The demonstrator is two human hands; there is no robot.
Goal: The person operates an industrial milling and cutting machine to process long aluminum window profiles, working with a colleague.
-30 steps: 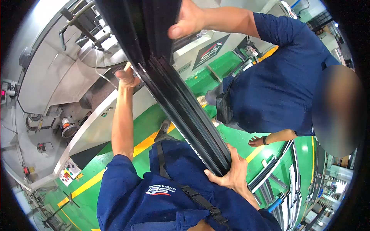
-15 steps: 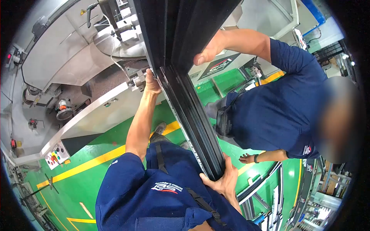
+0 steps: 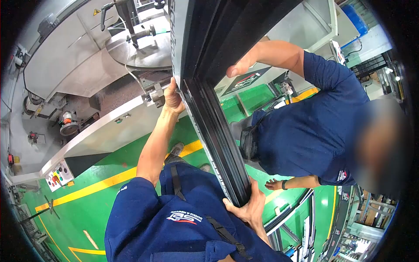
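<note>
Ok, frame runs diagonally, held up over the green floor, just beside the machine. Left hand is high on its left edge, fingers wrapped round it. Right hand cups the near bottom end, fingers curled on, thumb spread. Co-worker's hand is on the far side, fingers hidden.

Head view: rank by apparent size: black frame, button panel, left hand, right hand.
1. black frame, by far the largest.
2. right hand, though being nearer the camera enlarges it.
3. left hand and button panel look about alike, so they are not ranked.
</note>
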